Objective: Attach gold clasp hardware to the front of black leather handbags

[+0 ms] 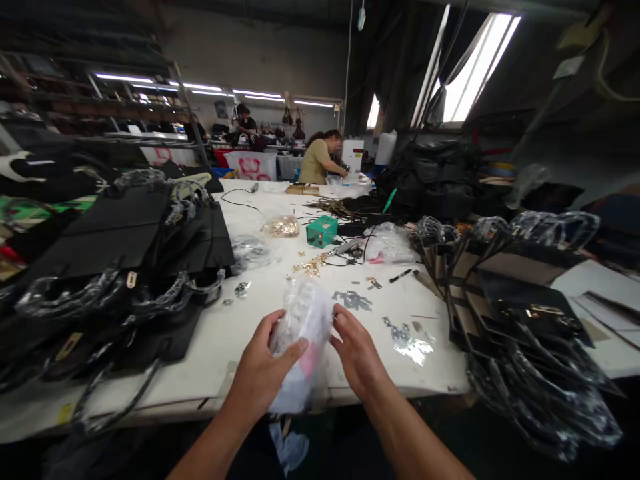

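Note:
A clear plastic bag with whitish contents and a pink patch is held up over the front edge of the white table. My left hand grips it from the left, thumb laid across its front. Beside its right edge is my right hand, fingers slightly curled and apart; whether the fingertips touch the bag is blurred. Beyond the bag lie small gold metal pieces. Thin grey metal plates and shiny silver plates lie to the right.
Black handbags with plastic-wrapped handles are piled at left, more bag parts at right. A green box with a cord, a bag of gold pieces, a crumpled plastic bag and a black pen lie between. A co-worker sits at the far end.

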The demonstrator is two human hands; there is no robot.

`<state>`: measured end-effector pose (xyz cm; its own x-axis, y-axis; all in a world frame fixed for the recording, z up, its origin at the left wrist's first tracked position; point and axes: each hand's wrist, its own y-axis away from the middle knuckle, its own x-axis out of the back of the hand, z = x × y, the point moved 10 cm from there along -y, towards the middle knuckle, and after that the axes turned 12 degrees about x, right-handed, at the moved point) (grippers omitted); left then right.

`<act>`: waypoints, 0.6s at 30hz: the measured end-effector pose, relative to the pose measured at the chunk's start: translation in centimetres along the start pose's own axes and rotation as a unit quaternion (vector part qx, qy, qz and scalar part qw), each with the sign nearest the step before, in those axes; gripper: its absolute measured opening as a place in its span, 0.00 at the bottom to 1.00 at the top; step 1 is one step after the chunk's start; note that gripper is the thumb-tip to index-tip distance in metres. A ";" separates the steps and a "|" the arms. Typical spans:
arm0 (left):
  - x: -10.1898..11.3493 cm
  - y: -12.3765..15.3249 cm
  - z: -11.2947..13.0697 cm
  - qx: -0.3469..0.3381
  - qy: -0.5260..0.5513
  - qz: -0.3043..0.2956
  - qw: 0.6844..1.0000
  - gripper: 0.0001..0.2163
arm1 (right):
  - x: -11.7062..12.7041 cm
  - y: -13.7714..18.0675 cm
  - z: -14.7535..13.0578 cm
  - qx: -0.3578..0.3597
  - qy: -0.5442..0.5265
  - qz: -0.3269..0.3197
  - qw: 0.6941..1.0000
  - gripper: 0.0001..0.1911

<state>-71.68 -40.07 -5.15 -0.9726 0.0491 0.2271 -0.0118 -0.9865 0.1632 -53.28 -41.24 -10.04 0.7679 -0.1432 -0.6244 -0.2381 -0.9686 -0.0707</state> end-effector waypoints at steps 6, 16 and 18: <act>-1.0 -3.3 0.9 0.008 -0.035 -0.078 0.996 0.31 | 2.1 -0.9 0.9 0.003 0.195 0.031 0.980 0.29; -1.2 -6.7 3.8 -0.189 -0.247 -0.061 0.948 0.19 | -11.3 -2.5 -7.6 0.351 0.656 -0.310 0.592 0.27; 0.3 -7.5 3.6 -0.239 -0.271 -0.001 0.932 0.17 | -12.1 -3.2 -6.3 0.336 0.707 -0.328 0.529 0.24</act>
<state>-71.00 -32.07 -2.86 -0.7139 -0.0059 0.7002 -0.2413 -0.9366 -0.2539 -58.06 -37.66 2.62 0.3805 -0.2898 0.8782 0.5619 -0.6819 -0.4684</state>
